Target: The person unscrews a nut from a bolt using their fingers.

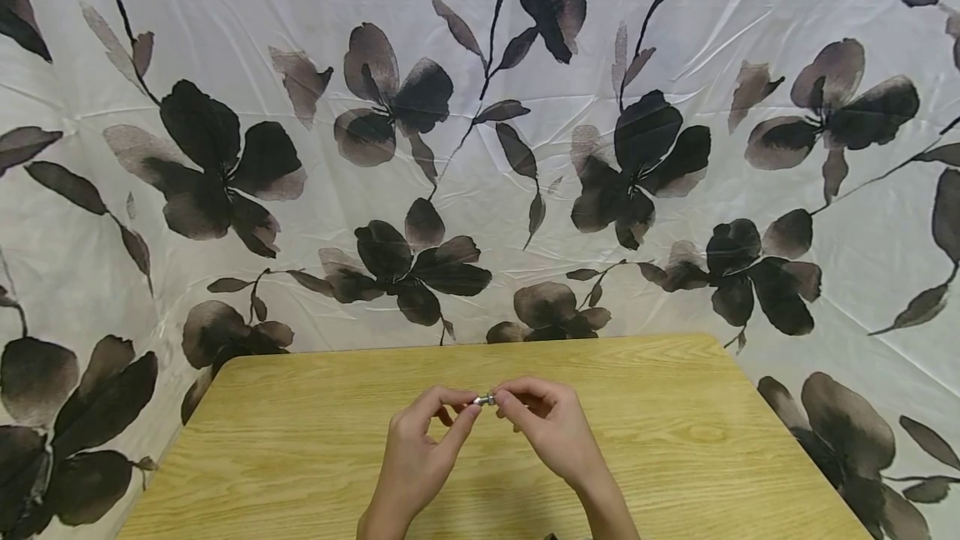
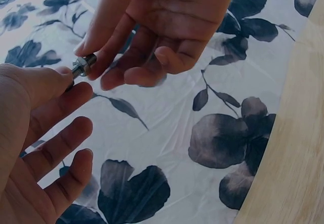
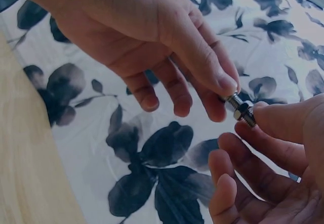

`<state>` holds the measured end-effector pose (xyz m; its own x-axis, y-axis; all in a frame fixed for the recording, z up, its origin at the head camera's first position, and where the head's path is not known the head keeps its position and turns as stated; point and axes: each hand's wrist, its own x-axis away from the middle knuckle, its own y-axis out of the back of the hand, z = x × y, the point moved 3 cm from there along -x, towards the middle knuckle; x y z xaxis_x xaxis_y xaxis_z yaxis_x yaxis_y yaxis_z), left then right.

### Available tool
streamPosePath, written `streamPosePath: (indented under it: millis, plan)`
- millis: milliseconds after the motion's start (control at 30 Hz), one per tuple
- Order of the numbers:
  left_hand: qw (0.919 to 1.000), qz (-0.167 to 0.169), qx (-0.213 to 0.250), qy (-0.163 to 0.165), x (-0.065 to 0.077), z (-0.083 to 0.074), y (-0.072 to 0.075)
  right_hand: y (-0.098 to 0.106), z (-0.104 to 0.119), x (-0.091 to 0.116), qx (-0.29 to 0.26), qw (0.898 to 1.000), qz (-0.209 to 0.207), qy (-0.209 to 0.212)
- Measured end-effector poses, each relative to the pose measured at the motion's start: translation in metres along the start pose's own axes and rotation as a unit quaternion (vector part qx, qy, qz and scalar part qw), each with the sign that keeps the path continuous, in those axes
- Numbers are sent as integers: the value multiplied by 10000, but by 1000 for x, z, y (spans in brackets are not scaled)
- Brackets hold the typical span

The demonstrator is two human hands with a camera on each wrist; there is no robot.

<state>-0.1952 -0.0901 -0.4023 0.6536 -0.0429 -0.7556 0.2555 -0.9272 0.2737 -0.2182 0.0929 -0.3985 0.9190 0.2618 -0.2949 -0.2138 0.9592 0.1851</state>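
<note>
Left hand (image 1: 423,450): thumb and finger pinch 1 end of the bolt (image 3: 234,101); the other fingers are loose.
Right hand (image 1: 553,432): thumb and finger pinch the other end, by the nut (image 3: 242,109); the rest bend loosely.
Bolt: between the 2 hands, with the nut around it.
Turning: probably best with the left hand steady, the bolt straight and small, soft twists.
Table (image 1: 285,440): wood on both sides of the hands.
Back edge: past the fingertips, near the cloth (image 1: 517,215).
</note>
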Motion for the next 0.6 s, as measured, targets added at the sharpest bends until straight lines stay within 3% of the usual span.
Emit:
streamPosePath:
  millis: [600]
  plan:
    - [10000,18,-5,-36,0,-1,0,0,2,0,-152,9996,126,196]
